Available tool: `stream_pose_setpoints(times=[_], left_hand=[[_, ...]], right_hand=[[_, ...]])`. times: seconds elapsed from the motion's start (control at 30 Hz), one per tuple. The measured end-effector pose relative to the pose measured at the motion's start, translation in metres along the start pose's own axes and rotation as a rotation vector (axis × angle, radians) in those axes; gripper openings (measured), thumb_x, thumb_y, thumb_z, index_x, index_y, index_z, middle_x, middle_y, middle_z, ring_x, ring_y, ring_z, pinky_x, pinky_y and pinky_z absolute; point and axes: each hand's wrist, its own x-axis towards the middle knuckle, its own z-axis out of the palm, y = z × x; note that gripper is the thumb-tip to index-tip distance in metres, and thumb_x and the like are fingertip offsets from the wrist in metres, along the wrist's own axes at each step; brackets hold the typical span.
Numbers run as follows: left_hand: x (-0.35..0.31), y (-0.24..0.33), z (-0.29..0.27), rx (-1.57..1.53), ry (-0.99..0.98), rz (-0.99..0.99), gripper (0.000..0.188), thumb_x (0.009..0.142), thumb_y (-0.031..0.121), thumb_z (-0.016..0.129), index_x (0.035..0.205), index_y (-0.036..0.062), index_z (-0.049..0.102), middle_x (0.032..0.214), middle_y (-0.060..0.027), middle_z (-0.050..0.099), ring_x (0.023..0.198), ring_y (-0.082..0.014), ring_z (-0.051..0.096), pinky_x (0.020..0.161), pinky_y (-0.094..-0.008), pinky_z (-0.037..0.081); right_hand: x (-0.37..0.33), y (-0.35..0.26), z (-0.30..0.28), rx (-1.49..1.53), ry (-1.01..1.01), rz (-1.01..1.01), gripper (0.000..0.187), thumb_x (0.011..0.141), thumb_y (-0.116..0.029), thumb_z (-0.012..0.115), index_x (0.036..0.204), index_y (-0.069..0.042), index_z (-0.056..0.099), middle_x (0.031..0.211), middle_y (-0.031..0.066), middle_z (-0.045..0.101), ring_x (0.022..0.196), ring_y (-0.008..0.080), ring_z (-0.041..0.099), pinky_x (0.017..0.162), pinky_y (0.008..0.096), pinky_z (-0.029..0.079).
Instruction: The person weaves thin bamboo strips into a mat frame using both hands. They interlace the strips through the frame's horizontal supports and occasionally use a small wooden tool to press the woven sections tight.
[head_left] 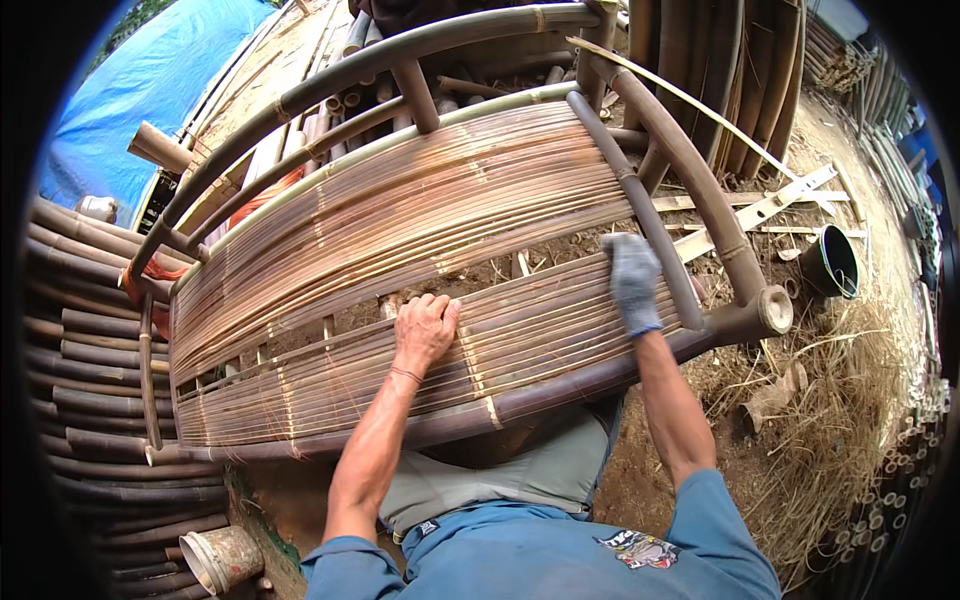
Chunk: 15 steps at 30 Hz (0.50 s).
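Bamboo settee (540, 400) set crosswise before us

Its long axis runs left to right, with the near slats (540, 345) directly under our two grips and the far slats (400, 205) beyond an open gap. Our right grip (635, 285), in a grey glove (632, 265), is nearer the dark end bar (640, 205), over the slats' right part; our bare left grip (427, 325) rests near mid-length, on their far edge. Both look curled, but we cannot tell whether either clenches a slat. The slats look slim, brown to tan, crossed by pale bands (466, 355).
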Motion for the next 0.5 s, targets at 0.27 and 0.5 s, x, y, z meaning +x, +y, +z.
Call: stream_pose_setpoints(times=[0.27, 0.5], left_hand=[[0.022, 0.031, 0.008, 0.077, -0.004, 0.289, 0.037, 0.091, 0.024, 0.063, 0.121, 0.0017, 0.065, 0.122, -0.0178, 0.062, 0.117, -0.0333, 0.058, 0.101, -0.0434, 0.046], [0.076, 0.138, 0.012, -0.284, -0.329, 0.524, 0.013, 0.093, 0.018, 0.065, 0.099, 0.0077, 0.071, 0.096, -0.0074, 0.07, 0.088, -0.0277, 0.068, 0.088, -0.0408, 0.054]], right_hand=[[0.022, -0.16, -0.223, 0.314, -0.494, 0.156, 0.034, 0.108, -0.02, 0.045, 0.086, 0.0, 0.062, 0.102, 0.0146, 0.068, 0.084, 0.0178, 0.066, 0.076, 0.0316, 0.057], [0.048, -0.139, -0.327, -0.454, -0.04, 0.251, 0.033, 0.098, -0.022, 0.065, 0.122, 0.0, 0.062, 0.111, 0.014, 0.065, 0.1, 0.0219, 0.066, 0.085, 0.035, 0.056]])
